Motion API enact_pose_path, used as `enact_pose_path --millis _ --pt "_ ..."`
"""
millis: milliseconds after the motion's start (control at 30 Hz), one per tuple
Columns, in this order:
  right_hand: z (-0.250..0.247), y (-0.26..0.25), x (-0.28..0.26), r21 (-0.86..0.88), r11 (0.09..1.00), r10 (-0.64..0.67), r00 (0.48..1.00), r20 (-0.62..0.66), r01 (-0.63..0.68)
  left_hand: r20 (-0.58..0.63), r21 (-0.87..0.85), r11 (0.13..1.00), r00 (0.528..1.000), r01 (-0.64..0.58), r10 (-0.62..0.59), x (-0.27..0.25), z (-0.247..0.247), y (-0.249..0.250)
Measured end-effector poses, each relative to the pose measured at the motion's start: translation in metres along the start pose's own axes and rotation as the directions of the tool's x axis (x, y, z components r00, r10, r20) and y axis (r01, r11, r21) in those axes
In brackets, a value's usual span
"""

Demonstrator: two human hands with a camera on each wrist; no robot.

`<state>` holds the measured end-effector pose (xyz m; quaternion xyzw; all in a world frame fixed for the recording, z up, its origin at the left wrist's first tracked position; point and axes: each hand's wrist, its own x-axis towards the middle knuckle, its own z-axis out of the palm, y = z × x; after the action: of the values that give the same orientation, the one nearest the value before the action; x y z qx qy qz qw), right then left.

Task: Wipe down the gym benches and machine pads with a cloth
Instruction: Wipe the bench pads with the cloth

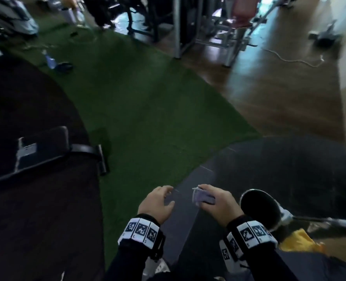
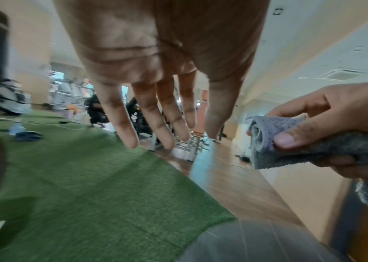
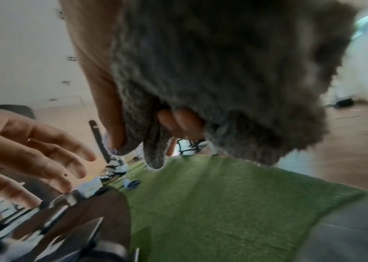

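Head view dim and underexposed, glare on the wooden floor [image 1: 279, 94] upper right, motion blur throughout, edges bowed, wrist views brighter, soft-focused.

Left hand [image 1: 157, 201], right hand [image 1: 218, 203]: both bare. Dark long sleeves [image 1: 125, 264] cover both forearms. Each wrist carries black strap with band of white square tiles [image 1: 140, 230], black pixel-pattern markers printed on them, small characters beneath. Right band [image 1: 249, 234] shows further tiles wrapping down its side.

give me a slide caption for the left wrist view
Left hand open, fingers spread above green turf, while the right hand grips a folded grey cloth.
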<state>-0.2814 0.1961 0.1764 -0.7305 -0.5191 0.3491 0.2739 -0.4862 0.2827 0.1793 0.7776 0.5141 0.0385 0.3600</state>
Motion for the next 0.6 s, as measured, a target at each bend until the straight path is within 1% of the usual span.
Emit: enact_pose_path --millis 67,133,200,267,333,400,500,600 --pt "0.030 -0.026 0.020 0.001 0.999 -0.037 0.996 0.075 0.037 -0.051 -0.035 0.997 0.997 0.064 -0.066 -0.010 -0.023 -0.035" --pt "0.061 -0.051 0.036 -0.028 0.994 -0.099 0.989 0.114 0.103 -0.109 -0.064 0.991 0.986 0.120 -0.127 -0.023 -0.043 -0.069" --pt "0.095 -0.081 0.050 -0.028 0.985 -0.166 0.970 0.178 0.173 -0.164 -0.099 0.977 0.966 0.187 -0.202 -0.040 -0.063 -0.106" --pt "0.119 -0.102 0.059 -0.029 0.975 -0.210 0.953 0.219 0.222 -0.198 -0.123 0.964 0.946 0.234 -0.255 -0.055 -0.076 -0.131" --pt "0.144 -0.125 0.067 -0.045 0.961 -0.249 0.927 0.280 0.272 -0.233 -0.168 0.943 0.918 0.286 -0.320 -0.074 -0.087 -0.155" --pt "0.167 -0.146 0.073 -0.051 0.946 -0.281 0.889 0.361 0.320 -0.258 -0.215 0.917 0.886 0.337 -0.386 -0.091 -0.096 -0.177" --pt "0.200 -0.178 0.083 -0.080 0.907 -0.334 0.822 0.461 0.413 -0.287 -0.301 0.861 0.822 0.411 -0.492 -0.114 -0.107 -0.204" --pt "0.232 -0.208 0.092 -0.099 0.876 -0.356 0.771 0.527 0.472 -0.308 -0.355 0.814 0.765 0.459 -0.565 -0.134 -0.116 -0.227"
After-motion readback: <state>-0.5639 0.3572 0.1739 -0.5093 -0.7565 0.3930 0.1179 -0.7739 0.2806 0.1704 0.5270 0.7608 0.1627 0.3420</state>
